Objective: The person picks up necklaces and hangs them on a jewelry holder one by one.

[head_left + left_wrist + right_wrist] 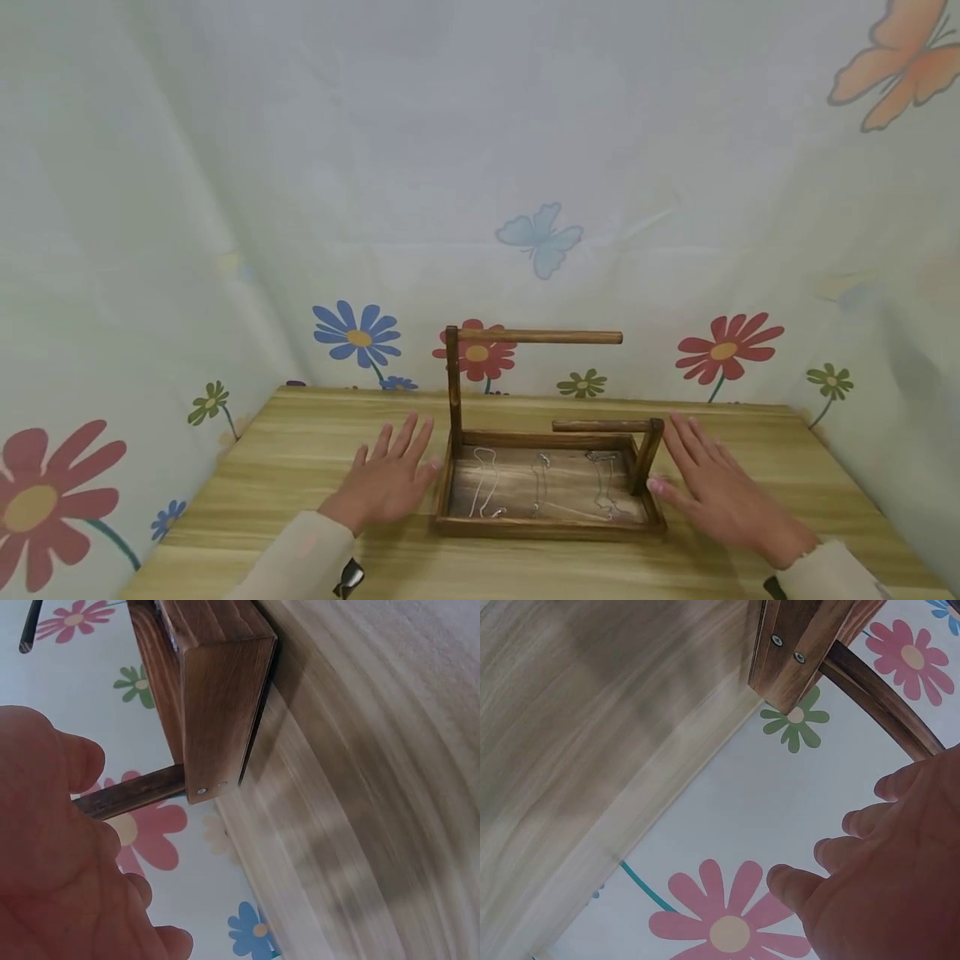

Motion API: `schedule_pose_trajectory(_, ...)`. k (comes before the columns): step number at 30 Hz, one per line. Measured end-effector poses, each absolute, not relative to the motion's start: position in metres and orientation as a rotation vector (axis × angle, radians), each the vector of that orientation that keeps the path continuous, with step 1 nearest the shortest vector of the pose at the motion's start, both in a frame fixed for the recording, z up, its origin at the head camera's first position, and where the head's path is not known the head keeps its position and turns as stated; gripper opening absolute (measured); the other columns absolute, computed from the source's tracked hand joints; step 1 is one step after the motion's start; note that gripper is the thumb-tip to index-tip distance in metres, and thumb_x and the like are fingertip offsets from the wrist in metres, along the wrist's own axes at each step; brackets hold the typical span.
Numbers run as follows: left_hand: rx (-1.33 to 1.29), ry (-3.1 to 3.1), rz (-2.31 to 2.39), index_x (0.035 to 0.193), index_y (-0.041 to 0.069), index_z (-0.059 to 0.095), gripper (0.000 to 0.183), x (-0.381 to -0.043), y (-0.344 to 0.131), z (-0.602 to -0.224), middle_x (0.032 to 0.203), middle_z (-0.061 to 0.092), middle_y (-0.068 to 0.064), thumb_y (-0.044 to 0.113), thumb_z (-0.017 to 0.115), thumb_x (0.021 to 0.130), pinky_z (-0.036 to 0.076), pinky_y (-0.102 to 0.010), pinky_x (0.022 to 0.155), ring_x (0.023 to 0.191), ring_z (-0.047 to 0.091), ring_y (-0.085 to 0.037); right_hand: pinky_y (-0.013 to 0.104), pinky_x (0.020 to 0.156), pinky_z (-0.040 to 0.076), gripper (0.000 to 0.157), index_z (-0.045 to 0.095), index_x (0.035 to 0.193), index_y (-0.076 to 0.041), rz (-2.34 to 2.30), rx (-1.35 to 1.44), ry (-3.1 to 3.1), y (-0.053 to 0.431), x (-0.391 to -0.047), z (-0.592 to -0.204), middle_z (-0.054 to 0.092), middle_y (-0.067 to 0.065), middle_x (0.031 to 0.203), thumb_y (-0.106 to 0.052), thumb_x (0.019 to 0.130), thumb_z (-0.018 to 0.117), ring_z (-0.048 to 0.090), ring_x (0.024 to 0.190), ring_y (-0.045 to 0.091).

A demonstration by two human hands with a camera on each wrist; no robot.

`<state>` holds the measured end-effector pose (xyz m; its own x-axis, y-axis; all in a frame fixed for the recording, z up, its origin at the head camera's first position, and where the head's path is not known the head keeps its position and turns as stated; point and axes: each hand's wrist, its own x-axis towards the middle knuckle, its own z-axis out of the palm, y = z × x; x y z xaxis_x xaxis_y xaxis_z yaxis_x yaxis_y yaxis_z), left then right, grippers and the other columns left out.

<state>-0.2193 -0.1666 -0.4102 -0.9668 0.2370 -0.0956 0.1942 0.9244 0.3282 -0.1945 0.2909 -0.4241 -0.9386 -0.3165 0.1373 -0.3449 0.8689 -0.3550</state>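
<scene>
A dark wooden jewelry stand (551, 528) sits on the table, built as a shallow tray with an upright post and bar at each end. Three thin chain necklaces lie inside: a left chain (488, 473), a middle chain (537, 485) and a right chain (600, 483). My left hand (390, 479) is just left of the tray, palm down with fingers spread, holding nothing. To the right, by the short post (649, 454), my right hand (723, 492) is also flat and bare. Both wrist views show the hands' fingers (90, 761) extended beside the stand's wooden ends (799, 656).
The light wood-grain table (315, 442) extends around the stand. Behind it and at both sides hangs a pale curtain (420, 167) printed with flowers and butterflies. The tall post's bar (540, 337) reaches right above the tray; the lower bar (600, 426) reaches left.
</scene>
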Motion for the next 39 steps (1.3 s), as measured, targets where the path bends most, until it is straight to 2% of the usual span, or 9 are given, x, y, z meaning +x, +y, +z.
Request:
schedule_pose_trajectory(3, 0.356, 2.945, 0.495, 0.169, 0.025, 0.013, 0.067, -0.219, -0.163, -0.414, 0.178, 0.005, -0.005, 0.055, 0.027, 0.111, 0.007, -0.077, 0.122, 0.162, 0.005, -0.047, 0.074, 0.123, 0.011, 0.091, 0.008, 0.168, -0.006, 0.574, 0.532, -2.97, 0.291, -0.194, -0.426, 0.0, 0.015, 0.178, -0.056, 0.106, 0.051, -0.002, 0.164, 0.042)
schedule_pose_trajectory(5, 0.371, 2.945, 0.497, 0.169, 0.025, 0.014, 0.066, -0.218, -0.162, -0.417, 0.178, 0.006, -0.005, 0.055, 0.026, 0.112, 0.009, -0.076, 0.123, 0.162, 0.006, -0.047, 0.066, 0.128, 0.002, 0.09, 0.008, 0.168, -0.005, 0.567, 0.541, -2.973, 0.291, -0.194, -0.428, -0.001, 0.015, 0.177, -0.055, 0.106, 0.05, -0.003, 0.164, 0.041)
schedule_pose_trajectory(7, 0.381, 2.944, 0.491, 0.169, 0.024, 0.015, 0.066, -0.217, -0.161, -0.419, 0.178, 0.007, -0.005, 0.054, 0.025, 0.112, 0.01, -0.076, 0.123, 0.162, 0.008, -0.047, 0.045, 0.13, -0.013, 0.089, 0.009, 0.167, -0.004, 0.556, 0.554, -2.974, 0.291, -0.194, -0.43, -0.001, 0.015, 0.177, -0.056, 0.107, 0.049, -0.004, 0.164, 0.04)
schedule_pose_trajectory(10, 0.395, 2.938, 0.492, 0.169, 0.021, 0.017, 0.067, -0.217, -0.159, -0.422, 0.178, 0.009, -0.007, 0.055, 0.025, 0.112, 0.01, -0.076, 0.123, 0.162, 0.009, -0.047, 0.012, 0.113, -0.024, 0.088, 0.009, 0.167, -0.004, 0.558, 0.568, -2.977, 0.29, -0.194, -0.433, -0.002, 0.015, 0.177, -0.056, 0.107, 0.048, -0.006, 0.164, 0.038)
schedule_pose_trajectory(13, 0.417, 2.929, 0.487, 0.169, 0.02, 0.016, 0.069, -0.218, -0.158, -0.423, 0.178, 0.009, -0.008, 0.056, 0.025, 0.112, 0.012, -0.076, 0.123, 0.162, 0.01, -0.048, 0.004, 0.104, -0.024, 0.088, 0.01, 0.167, -0.003, 0.556, 0.569, -2.98, 0.291, -0.195, -0.435, -0.002, 0.016, 0.177, -0.056, 0.107, 0.048, -0.007, 0.164, 0.037)
schedule_pose_trajectory(19, 0.448, 2.905, 0.479, 0.169, 0.017, 0.016, 0.069, -0.221, -0.152, -0.43, 0.178, 0.01, -0.007, 0.053, 0.029, 0.112, 0.02, -0.074, 0.122, 0.161, 0.015, -0.049, 0.034, 0.127, -0.015, 0.088, 0.016, 0.166, -0.003, 0.624, 0.559, -2.997, 0.291, -0.195, -0.441, 0.002, 0.019, 0.176, -0.056, 0.106, 0.05, -0.002, 0.164, 0.042)
schedule_pose_trajectory(22, 0.457, 2.897, 0.485, 0.169, 0.015, 0.017, 0.067, -0.22, -0.151, -0.435, 0.178, 0.012, -0.007, 0.049, 0.032, 0.113, 0.023, -0.074, 0.121, 0.16, 0.018, -0.049, 0.062, 0.129, 0.008, 0.088, 0.02, 0.165, -0.001, 0.62, 0.569, -2.996, 0.289, -0.194, -0.443, 0.006, 0.022, 0.175, -0.055, 0.105, 0.053, 0.003, 0.163, 0.044)
schedule_pose_trajectory(24, 0.459, 2.894, 0.498, 0.169, 0.014, 0.018, 0.066, -0.22, -0.15, -0.437, 0.178, 0.012, -0.007, 0.047, 0.033, 0.113, 0.023, -0.074, 0.121, 0.16, 0.018, -0.049, 0.056, 0.131, 0.006, 0.087, 0.022, 0.165, -0.001, 0.611, 0.573, -2.988, 0.289, -0.193, -0.444, 0.008, 0.022, 0.175, -0.055, 0.104, 0.054, 0.005, 0.163, 0.045)
schedule_pose_trajectory(39, 0.48, 2.9, 0.527, 0.168, 0.013, 0.019, 0.065, -0.219, -0.148, -0.45, 0.178, 0.011, -0.005, 0.043, 0.035, 0.113, 0.024, -0.075, 0.12, 0.159, 0.021, -0.048, 0.068, 0.118, 0.033, 0.085, 0.027, 0.165, -0.005, 0.517, 0.569, -2.997, 0.288, -0.187, -0.446, 0.018, 0.02, 0.174, -0.058, 0.104, 0.053, 0.019, 0.16, 0.046)
